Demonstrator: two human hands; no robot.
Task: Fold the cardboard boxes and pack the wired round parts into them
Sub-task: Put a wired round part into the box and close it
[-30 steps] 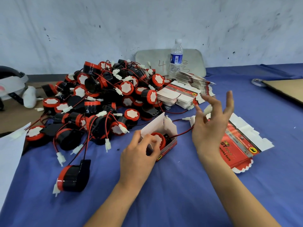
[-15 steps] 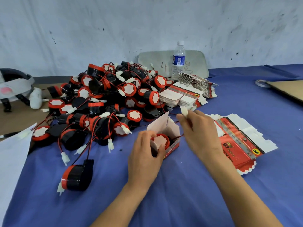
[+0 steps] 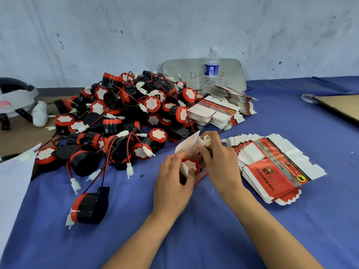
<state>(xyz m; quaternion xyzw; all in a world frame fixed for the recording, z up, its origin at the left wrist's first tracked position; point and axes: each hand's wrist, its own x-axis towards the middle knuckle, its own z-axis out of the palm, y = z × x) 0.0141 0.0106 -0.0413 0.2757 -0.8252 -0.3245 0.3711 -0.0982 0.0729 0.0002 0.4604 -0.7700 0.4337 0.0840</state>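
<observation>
At the near middle of the blue surface (image 3: 194,239):

- **Left hand** (image 3: 172,179): fingers curled round the near left side of a small half-folded box (image 3: 202,174), steadying it on the cloth.
- **Right hand** (image 3: 219,162): close against the box's right side, thumb and fingers pinching a white plug (image 3: 207,140).
- **Inside the box:** one round part (image 3: 191,165), with its red rim and white face showing at the mouth.
- **Lid flap** (image 3: 187,147): white, standing open on the far left of the mouth.
- **Wire:** hidden behind the fingers.

The plug sits just above and behind the mouth, between the flap and the right hand. Tucking it in looks like a short push down and toward the person. The right hand is the nearer one for that, and the flap would then fold over.

Further out:

- **Just right of the hands:** a fanned stack of flat boxes (image 3: 272,167).
- **Behind the hands:** more flat boxes (image 3: 213,113).
- **Left and behind:** a heap of round parts (image 3: 126,117), wires tangled.
- **Near left:** one loose part (image 3: 89,206), apart from the heap.
- **By the wall:** a water bottle (image 3: 211,68), upright.
</observation>
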